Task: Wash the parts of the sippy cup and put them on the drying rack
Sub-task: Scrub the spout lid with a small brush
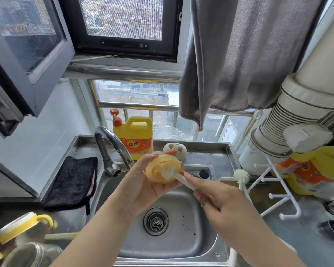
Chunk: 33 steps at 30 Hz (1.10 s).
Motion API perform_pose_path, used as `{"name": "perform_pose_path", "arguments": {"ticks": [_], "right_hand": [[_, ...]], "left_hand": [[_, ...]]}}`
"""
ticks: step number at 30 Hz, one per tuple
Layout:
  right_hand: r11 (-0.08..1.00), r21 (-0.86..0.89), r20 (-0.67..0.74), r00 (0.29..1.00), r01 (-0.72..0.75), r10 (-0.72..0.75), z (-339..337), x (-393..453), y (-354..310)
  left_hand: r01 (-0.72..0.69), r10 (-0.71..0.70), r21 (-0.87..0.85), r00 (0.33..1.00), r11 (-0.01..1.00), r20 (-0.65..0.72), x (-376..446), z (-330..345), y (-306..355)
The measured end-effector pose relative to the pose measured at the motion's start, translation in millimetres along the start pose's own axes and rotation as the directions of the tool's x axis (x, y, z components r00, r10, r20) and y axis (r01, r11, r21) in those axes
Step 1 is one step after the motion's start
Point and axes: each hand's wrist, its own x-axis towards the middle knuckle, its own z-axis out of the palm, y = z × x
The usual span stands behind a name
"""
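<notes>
Yellow jug (pixel 135 135) reads "奇强" (rest illegible); left hand (pixel 143 182) grips lid (pixel 162 170), right hand (pixel 218 199) pinches brush (pixel 174 175) above sink (pixel 201 237).

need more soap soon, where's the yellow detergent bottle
In the head view, the yellow detergent bottle stands upright on the ledge behind the sink, just right of the faucet and left of the cream holder.
</notes>
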Motion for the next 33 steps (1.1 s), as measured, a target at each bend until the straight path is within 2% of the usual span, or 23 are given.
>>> {"name": "perform_pose_path", "arguments": {"ticks": [3, 6, 9, 10, 11, 12, 14, 15, 17, 18, 19, 23, 26, 29, 33], "right_hand": [[0.997, -0.063, -0.033, 0.999, -0.044, 0.042, 4, -1, -7], [0.931, -0.351, -0.03, 0.995, -0.103, 0.099, 23, 0, -24], [0.908, -0.409, -0.008, 0.995, -0.095, 0.1, 26, -5, -27], [0.9, -0.417, 0.013, 0.99, -0.123, 0.141, 22, -5, -24], [0.904, -0.409, 0.015, 0.99, -0.124, 0.142, 17, -4, -21], [0.923, -0.368, -0.058, 0.993, -0.117, 0.102, 16, -6, -11], [0.936, -0.334, -0.114, 0.99, -0.114, 0.08, 13, -3, -6], [0.95, -0.289, -0.101, 0.991, -0.114, 0.088, 13, 1, -10], [0.977, -0.202, 0.015, 0.997, -0.072, 0.077, 22, 3, -17], [0.979, -0.196, 0.083, 0.994, -0.055, 0.073, 26, -2, -20], [0.977, -0.211, 0.091, 0.994, -0.037, 0.058, 28, -5, -18], [0.991, -0.128, -0.06, 0.998, -0.042, 0.035, 26, -8, -5], [0.994, -0.093, -0.012, 0.998, -0.06, 0.059, 31, -1, -22], [0.998, -0.059, -0.015, 0.999, -0.03, 0.029, 34, -5, -19], [0.991, -0.09, -0.039, 0.995, -0.094, 0.091, 25, -2, -12]], "left_hand": [[-0.04, 0.046, 0.05, 0.989, 0.998, -0.139, 4, 6, -5], [-0.069, 0.082, 0.059, 0.957, 0.996, -0.278, 11, 11, -12], [-0.121, 0.122, 0.027, 0.917, 0.992, -0.381, 14, 4, -15], [-0.131, 0.132, 0.027, 0.908, 0.991, -0.397, 13, 2, -15], [-0.133, 0.138, 0.04, 0.907, 0.99, -0.397, 12, 1, -16], [-0.129, 0.142, 0.06, 0.912, 0.99, -0.385, 11, 1, -18], [-0.123, 0.15, 0.098, 0.923, 0.988, -0.355, 8, 4, -22], [-0.129, 0.158, 0.106, 0.924, 0.986, -0.349, 7, 5, -22], [-0.155, 0.178, 0.093, 0.918, 0.983, -0.353, 5, 5, -16], [-0.164, 0.185, 0.09, 0.915, 0.982, -0.358, 4, 3, -12], [-0.158, 0.181, 0.093, 0.916, 0.983, -0.357, 2, 2, -8], [-0.12, 0.151, 0.115, 0.936, 0.986, -0.318, -2, 0, -5], [-0.156, 0.179, 0.099, 0.938, 0.983, -0.298, -1, 5, -3], [-0.167, 0.184, 0.085, 0.943, 0.982, -0.277, -2, 5, 3], [-0.175, 0.173, 0.021, 0.936, 0.984, -0.307, -2, 5, -3]]}}
